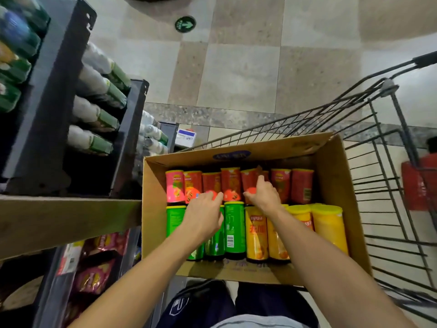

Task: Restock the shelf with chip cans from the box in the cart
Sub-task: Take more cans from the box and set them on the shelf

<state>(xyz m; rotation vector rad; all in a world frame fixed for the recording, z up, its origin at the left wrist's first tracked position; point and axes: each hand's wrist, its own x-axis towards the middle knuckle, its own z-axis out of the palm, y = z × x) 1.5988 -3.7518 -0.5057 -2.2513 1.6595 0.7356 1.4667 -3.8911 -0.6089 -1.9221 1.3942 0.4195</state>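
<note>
Grip: both hands reach into the box (331, 185) at centre frame. The left hand (203, 214) curls onto one red can (211, 185), and the right hand (262, 195) onto another red can (249, 183); we cannot tell whether either is firmly held. The box, in the cart (390, 174), looks full, so we judge restocking barely begun. The shelf (71, 209) lies at left.

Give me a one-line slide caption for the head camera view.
Both hands, left hand and right hand, reach for red chip cans in the cardboard box inside the cart.
</note>
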